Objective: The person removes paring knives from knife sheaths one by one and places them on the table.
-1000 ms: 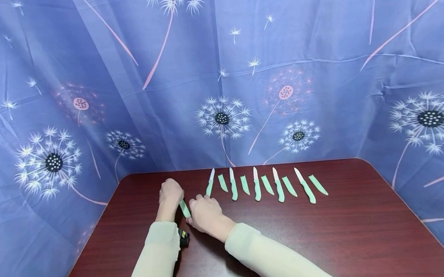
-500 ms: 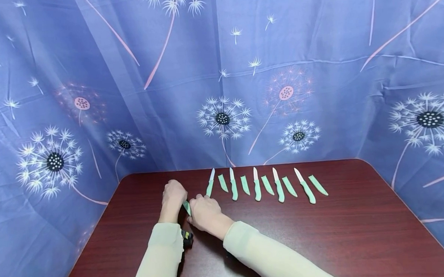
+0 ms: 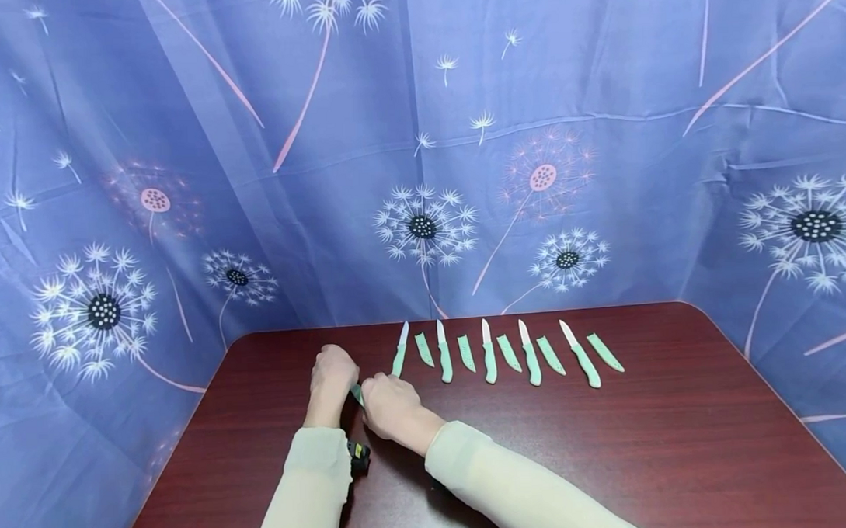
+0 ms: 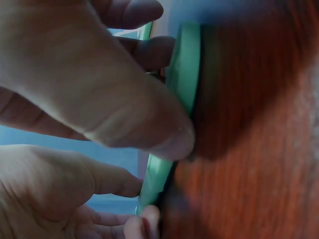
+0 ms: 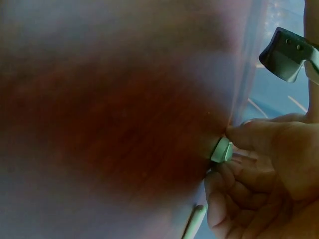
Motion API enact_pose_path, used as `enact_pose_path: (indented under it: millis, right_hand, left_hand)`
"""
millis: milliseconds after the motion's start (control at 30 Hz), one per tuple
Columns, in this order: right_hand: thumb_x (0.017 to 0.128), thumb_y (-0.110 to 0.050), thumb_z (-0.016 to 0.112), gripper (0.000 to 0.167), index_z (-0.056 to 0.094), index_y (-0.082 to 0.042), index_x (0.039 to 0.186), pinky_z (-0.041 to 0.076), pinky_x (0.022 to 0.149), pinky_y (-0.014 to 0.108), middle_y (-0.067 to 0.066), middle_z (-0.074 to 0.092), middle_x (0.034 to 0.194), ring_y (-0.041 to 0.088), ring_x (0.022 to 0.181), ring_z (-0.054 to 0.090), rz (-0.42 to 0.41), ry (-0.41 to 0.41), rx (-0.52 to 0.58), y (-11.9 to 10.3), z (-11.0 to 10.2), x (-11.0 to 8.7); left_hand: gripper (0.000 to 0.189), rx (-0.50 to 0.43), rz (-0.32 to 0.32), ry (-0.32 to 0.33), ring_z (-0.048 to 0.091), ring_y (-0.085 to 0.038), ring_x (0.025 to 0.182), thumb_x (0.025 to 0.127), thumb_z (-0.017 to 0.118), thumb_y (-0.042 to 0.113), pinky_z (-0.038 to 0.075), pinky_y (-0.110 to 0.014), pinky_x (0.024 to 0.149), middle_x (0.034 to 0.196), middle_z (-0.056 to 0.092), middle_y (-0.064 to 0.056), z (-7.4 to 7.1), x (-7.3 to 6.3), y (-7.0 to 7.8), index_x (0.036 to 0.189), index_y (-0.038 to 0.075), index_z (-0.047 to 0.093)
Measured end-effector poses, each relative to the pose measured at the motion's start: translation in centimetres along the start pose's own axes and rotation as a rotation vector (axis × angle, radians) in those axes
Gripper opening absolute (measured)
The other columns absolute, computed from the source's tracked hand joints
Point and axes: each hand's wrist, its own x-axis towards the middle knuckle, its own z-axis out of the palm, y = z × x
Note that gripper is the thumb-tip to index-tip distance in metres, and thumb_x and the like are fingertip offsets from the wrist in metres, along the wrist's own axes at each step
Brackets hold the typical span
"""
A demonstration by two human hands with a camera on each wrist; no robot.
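A light green knife [image 3: 358, 394] spans the short gap between my two hands, with no bare blade showing. My left hand [image 3: 333, 373] grips its far part; in the left wrist view the thumb presses on the green side [image 4: 186, 69], fingers behind. At the near end my right hand [image 3: 391, 405] pinches it between thumb and fingers. In the right wrist view the blunt green end [image 5: 222, 150] sticks out of that pinch. The knife is held close over the dark red table [image 3: 612, 459]. Most of it is hidden by the hands.
Several white-bladed knives [image 3: 491, 363] with green handles lie in a row, alternating with green sheaths [image 3: 508, 353]. The leftmost knife [image 3: 399, 362] lies just beyond my right hand. A patterned blue curtain [image 3: 310, 244] hangs behind the table. A black camera [image 3: 358, 458] sits on the left wrist.
My left hand has moved slightly right, closer to the right hand, and less green shows between them. The right hand has barely moved. The knives in the row have stayed put.
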Motion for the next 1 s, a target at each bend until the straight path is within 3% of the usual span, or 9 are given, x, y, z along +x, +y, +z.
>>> enact_pose_path:
  millis: [300, 433, 533, 700, 833, 1000]
  right_hand:
    - [0.094, -0.028, 0.079, 0.019, 0.069, -0.013, 0.088, 0.059, 0.079, 0.034, 0.005, 0.067, 0.095, 0.021, 0.091, 0.068, -0.018, 0.005, 0.035, 0.5, 0.1, 0.0]
    - [0.094, -0.027, 0.08, 0.019, 0.071, -0.01, 0.096, 0.059, 0.081, 0.033, 0.006, 0.066, 0.096, 0.021, 0.093, 0.067, -0.03, 0.033, 0.049, 1.0, -0.2, -0.1]
    - [0.095, -0.027, 0.08, 0.02, 0.071, -0.009, 0.098, 0.059, 0.079, 0.033, 0.005, 0.065, 0.096, 0.021, 0.092, 0.066, -0.033, 0.053, 0.046, 1.5, -0.7, -0.2]
    - [0.092, -0.025, 0.081, 0.021, 0.068, -0.009, 0.093, 0.058, 0.08, 0.031, 0.004, 0.063, 0.092, 0.02, 0.091, 0.066, -0.039, 0.112, 0.026, 2.4, -1.6, -0.1]
    - [0.091, -0.024, 0.081, 0.022, 0.066, -0.009, 0.092, 0.059, 0.08, 0.033, 0.005, 0.064, 0.093, 0.022, 0.091, 0.067, -0.032, 0.156, 0.015, 3.2, -2.1, -0.1]
    - [0.089, -0.023, 0.082, 0.023, 0.065, -0.008, 0.09, 0.059, 0.075, 0.037, 0.006, 0.064, 0.093, 0.025, 0.086, 0.068, -0.035, 0.208, 0.004, 4.2, -2.6, -0.2]
  left_hand:
    - [0.052, -0.028, 0.01, 0.042, 0.065, -0.054, 0.113, 0.095, 0.065, 0.007, 0.057, -0.06, 0.088, 0.125, 0.06, -0.04, -0.2, -0.4, 0.0, 0.134, -0.018, 0.041]
    - [0.058, -0.023, 0.034, 0.045, 0.067, -0.052, 0.106, 0.097, 0.063, 0.007, 0.058, -0.058, 0.082, 0.12, 0.062, -0.038, -0.5, -0.7, 0.2, 0.142, -0.018, 0.036]
    - [0.059, -0.003, 0.087, 0.055, 0.068, -0.051, 0.103, 0.101, 0.063, 0.011, 0.058, -0.057, 0.08, 0.118, 0.064, -0.035, -0.9, -1.1, 0.4, 0.147, -0.015, 0.037]
    - [0.038, 0.031, 0.204, 0.094, 0.068, -0.047, 0.108, 0.104, 0.06, 0.012, 0.057, -0.057, 0.085, 0.127, 0.068, -0.025, -1.3, -1.7, 0.8, 0.14, 0.001, 0.06]
    - [0.039, 0.059, 0.275, 0.106, 0.07, -0.043, 0.103, 0.099, 0.056, 0.002, 0.058, -0.054, 0.081, 0.128, 0.071, -0.018, -1.5, -2.1, 1.2, 0.134, 0.01, 0.071]
    - [0.039, 0.105, 0.343, 0.164, 0.071, -0.042, 0.097, 0.093, 0.062, -0.002, 0.058, -0.054, 0.076, 0.12, 0.071, -0.016, -1.4, -2.5, 1.6, 0.126, 0.014, 0.076]
